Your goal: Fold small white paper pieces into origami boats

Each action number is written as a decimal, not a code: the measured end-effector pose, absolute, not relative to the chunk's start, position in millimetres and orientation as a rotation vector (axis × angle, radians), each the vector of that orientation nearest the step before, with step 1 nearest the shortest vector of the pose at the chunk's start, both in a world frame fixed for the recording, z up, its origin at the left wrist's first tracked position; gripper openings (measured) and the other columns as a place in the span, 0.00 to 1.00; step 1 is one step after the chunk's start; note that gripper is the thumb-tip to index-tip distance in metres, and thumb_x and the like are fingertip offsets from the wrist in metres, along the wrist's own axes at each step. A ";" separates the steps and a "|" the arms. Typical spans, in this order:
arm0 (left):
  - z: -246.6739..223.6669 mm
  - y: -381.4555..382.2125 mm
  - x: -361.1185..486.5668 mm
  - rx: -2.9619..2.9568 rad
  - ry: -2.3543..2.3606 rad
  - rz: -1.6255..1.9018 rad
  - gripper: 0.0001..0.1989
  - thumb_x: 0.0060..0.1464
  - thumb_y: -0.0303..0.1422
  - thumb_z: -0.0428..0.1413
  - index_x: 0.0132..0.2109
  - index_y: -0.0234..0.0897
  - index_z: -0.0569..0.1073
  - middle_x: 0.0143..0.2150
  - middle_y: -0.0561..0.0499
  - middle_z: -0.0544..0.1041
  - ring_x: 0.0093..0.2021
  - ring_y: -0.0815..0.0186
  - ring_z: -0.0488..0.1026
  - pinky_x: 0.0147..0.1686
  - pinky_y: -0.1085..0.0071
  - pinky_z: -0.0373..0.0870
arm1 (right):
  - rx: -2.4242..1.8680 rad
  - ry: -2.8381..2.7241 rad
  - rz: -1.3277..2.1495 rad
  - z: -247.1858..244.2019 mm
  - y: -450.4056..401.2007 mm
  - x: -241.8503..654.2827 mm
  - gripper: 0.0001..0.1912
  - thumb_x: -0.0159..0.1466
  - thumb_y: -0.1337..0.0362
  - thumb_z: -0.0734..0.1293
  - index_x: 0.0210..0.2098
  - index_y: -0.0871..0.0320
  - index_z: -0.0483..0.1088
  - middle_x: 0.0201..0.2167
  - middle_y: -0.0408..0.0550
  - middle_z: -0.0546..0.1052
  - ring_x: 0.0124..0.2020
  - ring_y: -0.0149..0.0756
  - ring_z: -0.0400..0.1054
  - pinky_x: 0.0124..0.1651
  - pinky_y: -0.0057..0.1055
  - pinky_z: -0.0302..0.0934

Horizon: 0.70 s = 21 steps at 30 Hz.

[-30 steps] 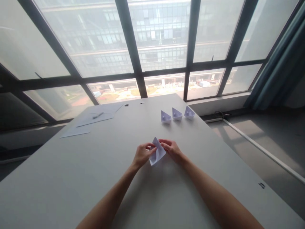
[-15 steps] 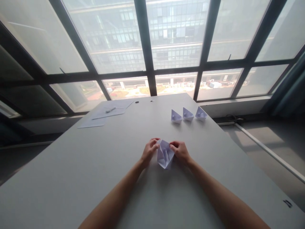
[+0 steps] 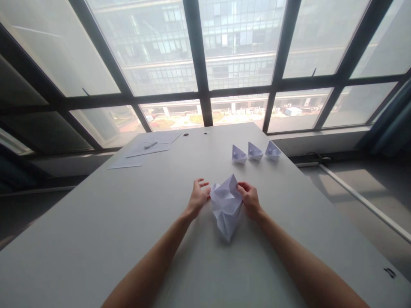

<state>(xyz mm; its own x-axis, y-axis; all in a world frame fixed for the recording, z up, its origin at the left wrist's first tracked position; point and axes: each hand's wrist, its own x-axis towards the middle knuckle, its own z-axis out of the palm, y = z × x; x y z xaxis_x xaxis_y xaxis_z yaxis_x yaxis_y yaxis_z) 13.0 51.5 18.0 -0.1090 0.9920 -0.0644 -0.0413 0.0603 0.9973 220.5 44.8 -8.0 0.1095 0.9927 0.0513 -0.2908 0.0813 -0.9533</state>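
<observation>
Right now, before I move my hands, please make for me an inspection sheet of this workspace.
Surface: white table, dark mark near its right edge.
Work pieces: large creased paper between the hands; three small folded papers in a row beyond it, to the right.
Clutter: flat sheets with a pen-like object on them, far left.
Hands: right hand pinches the creased paper's right edge; left hand open at its left edge, contact unclear.
Cables: dark, cable-like loop beyond the table's right side; too small to confirm.
Surroundings: windows ahead, blue curtain at right, white pipe-like strip on the floor.
</observation>
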 end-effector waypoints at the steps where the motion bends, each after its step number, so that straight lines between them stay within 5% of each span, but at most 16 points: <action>1: 24.5 51.0 8.9 1.310 1.333 1.256 0.34 0.49 0.29 0.60 0.62 0.39 0.59 0.61 0.40 0.67 0.51 0.58 0.74 0.49 0.59 0.72 | -0.999 -0.990 1.205 -7.5 44.6 219.7 0.15 0.54 0.54 0.71 0.33 0.59 0.76 0.29 0.47 0.79 0.29 0.36 0.69 0.31 0.30 0.60; 3: 40.8 49.1 -0.9 1.883 1.302 1.151 0.35 0.50 0.26 0.58 0.65 0.39 0.61 0.66 0.41 0.61 0.64 0.54 0.62 0.63 0.54 0.60 | -1.018 -1.078 1.194 -6.3 44.1 218.5 0.14 0.55 0.55 0.70 0.32 0.60 0.76 0.29 0.48 0.79 0.29 0.36 0.69 0.31 0.30 0.59; 6: 62.0 45.8 -9.9 2.285 1.121 0.768 0.37 0.51 0.27 0.59 0.68 0.41 0.59 0.68 0.44 0.61 0.69 0.55 0.56 0.67 0.54 0.52 | -1.010 -1.166 1.195 -4.4 42.8 217.9 0.13 0.56 0.56 0.69 0.32 0.60 0.77 0.29 0.48 0.79 0.29 0.36 0.69 0.32 0.30 0.60; 8: 68.2 44.5 -9.0 2.331 1.023 0.654 0.35 0.49 0.28 0.62 0.65 0.41 0.65 0.65 0.43 0.66 0.65 0.54 0.62 0.65 0.56 0.57 | -0.993 -1.210 1.210 -3.9 42.0 218.2 0.12 0.57 0.56 0.69 0.32 0.60 0.76 0.30 0.48 0.79 0.30 0.36 0.70 0.34 0.31 0.61; 13: 63.0 46.3 0.2 2.157 0.832 0.670 0.08 0.55 0.28 0.58 0.42 0.35 0.79 0.49 0.43 0.78 0.49 0.59 0.75 0.50 0.65 0.70 | -0.952 -1.278 1.236 -6.0 41.5 218.5 0.18 0.54 0.59 0.71 0.44 0.58 0.71 0.34 0.48 0.77 0.36 0.39 0.70 0.37 0.32 0.64; 16: 57.8 47.6 -0.9 2.088 0.901 0.636 0.08 0.58 0.33 0.57 0.39 0.33 0.79 0.40 0.47 0.80 0.41 0.62 0.76 0.43 0.69 0.71 | -0.983 -1.317 1.055 -5.6 40.6 218.9 0.19 0.51 0.61 0.74 0.41 0.55 0.68 0.37 0.45 0.74 0.41 0.38 0.68 0.41 0.32 0.64; 21: 56.0 45.3 -4.2 2.033 0.889 0.581 0.14 0.60 0.40 0.56 0.38 0.32 0.77 0.35 0.49 0.78 0.36 0.65 0.72 0.38 0.73 0.68 | -1.034 -1.601 0.964 -1.3 37.1 215.5 0.14 0.55 0.54 0.72 0.25 0.57 0.69 0.27 0.42 0.69 0.30 0.33 0.62 0.35 0.29 0.58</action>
<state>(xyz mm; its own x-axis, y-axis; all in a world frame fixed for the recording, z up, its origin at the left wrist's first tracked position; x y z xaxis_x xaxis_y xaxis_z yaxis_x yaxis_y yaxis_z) -4.2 45.3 56.0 0.6438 0.7607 0.0828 0.3807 -0.4123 0.8277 215.5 37.1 -1.3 -0.1758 0.9384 0.2974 0.1757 0.3272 -0.9285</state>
